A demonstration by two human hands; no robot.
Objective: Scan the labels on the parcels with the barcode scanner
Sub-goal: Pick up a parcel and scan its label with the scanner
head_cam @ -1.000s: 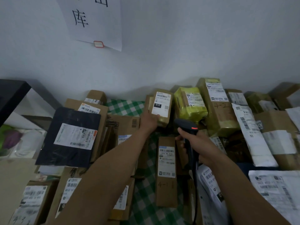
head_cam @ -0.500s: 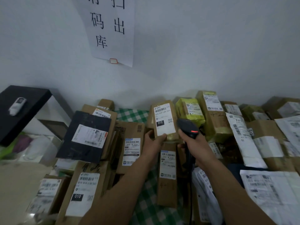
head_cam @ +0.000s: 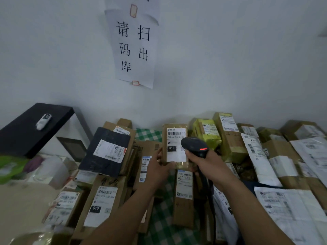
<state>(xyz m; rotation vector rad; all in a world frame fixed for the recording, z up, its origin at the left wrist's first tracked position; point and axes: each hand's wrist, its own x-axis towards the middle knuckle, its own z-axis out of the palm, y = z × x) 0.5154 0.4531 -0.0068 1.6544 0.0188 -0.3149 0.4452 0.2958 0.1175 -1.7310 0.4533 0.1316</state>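
Observation:
My left hand (head_cam: 160,169) holds a small brown cardboard parcel (head_cam: 174,128) upright by its lower left edge, its white barcode label (head_cam: 175,142) marked 010 facing me. My right hand (head_cam: 207,162) grips the handle of a black barcode scanner (head_cam: 195,145). The scanner's head sits just in front of the label's right side, a red light glowing on it, and covers part of the label. Its black cable (head_cam: 206,188) runs down past my right wrist.
Several labelled cardboard parcels and white mailer bags (head_cam: 286,209) cover a green checked cloth (head_cam: 162,218). A black flat parcel (head_cam: 106,151) lies left, yellow-taped boxes (head_cam: 230,138) behind. A black shelf (head_cam: 30,128) with a small white device stands far left. A paper sign (head_cam: 134,46) hangs on the wall.
My left hand has lifted the 010 parcel off the pile and brought it nearer. The scanner has moved in front of its label. My view has tilted up, showing more of the wall sign.

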